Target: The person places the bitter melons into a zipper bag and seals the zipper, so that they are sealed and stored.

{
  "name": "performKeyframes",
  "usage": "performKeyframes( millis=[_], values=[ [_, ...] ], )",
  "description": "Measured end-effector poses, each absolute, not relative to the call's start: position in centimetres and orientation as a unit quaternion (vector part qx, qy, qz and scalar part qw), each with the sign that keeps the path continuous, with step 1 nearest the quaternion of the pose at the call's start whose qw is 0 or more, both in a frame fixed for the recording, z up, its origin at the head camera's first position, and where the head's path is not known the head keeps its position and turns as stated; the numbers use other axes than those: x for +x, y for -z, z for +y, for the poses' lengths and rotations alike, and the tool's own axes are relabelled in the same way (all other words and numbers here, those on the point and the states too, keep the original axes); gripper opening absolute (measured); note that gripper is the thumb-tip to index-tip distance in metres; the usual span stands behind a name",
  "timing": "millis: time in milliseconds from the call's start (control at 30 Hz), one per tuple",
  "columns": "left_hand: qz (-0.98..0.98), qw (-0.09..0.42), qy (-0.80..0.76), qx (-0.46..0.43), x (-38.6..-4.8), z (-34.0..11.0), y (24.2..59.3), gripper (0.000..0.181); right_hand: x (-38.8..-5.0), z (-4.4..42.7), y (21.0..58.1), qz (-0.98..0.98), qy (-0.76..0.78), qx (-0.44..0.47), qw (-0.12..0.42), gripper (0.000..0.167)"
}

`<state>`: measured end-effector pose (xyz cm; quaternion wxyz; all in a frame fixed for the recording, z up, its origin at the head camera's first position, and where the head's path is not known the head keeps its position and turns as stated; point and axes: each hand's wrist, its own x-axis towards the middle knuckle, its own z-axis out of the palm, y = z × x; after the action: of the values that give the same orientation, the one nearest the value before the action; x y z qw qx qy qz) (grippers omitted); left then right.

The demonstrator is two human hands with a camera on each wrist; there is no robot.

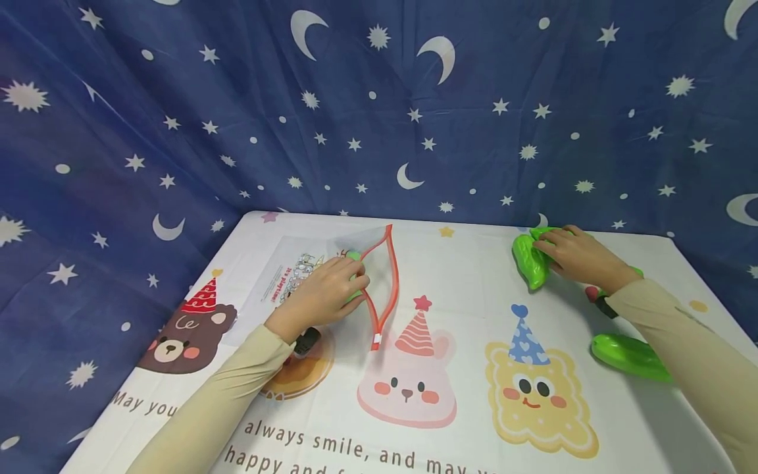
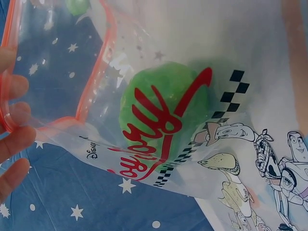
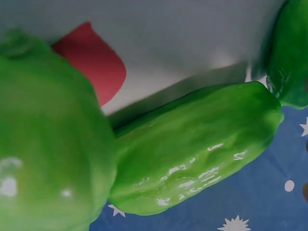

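On the left, my left hand [image 1: 328, 289] holds the rim of a clear printed zip bag [image 1: 260, 296] whose orange-red zip edge [image 1: 395, 283] gapes wide. A rounded green thing [image 2: 163, 110] lies inside, seen through the film. In the left wrist view the fingers [image 2: 17, 144] are at the bag's mouth. At the back right my right hand [image 1: 583, 260] has its fingers bent over a glossy green pepper [image 1: 540, 233], partly hidden by the hand. A second, wrinkled green pepper [image 1: 531, 263] lies against it.
A long green cucumber-like piece [image 1: 628, 355] lies by the right forearm. Close in the right wrist view are a big rounded green piece [image 3: 48, 139] and a long one [image 3: 197, 149]. A starry blue curtain [image 1: 379, 118] stands behind the printed tablecloth [image 1: 462, 289].
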<state>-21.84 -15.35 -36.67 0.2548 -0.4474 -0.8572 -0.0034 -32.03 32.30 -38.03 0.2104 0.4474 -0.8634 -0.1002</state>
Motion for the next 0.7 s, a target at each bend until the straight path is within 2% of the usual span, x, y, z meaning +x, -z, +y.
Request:
performKeyframes(
  millis=[533,700],
  values=[
    [-0.861,0.244,-0.004,-0.446,-21.8,-15.2,36.6,0.014,-33.1,31.5,38.1,-0.889,0.138,0.417,0.128,0.051],
    [-0.863,0.241,-0.004,-0.444,-21.9,-15.1,36.6,0.014,-33.1,31.0,38.0,-0.886,0.141,0.425,0.122,0.053]
  ],
)
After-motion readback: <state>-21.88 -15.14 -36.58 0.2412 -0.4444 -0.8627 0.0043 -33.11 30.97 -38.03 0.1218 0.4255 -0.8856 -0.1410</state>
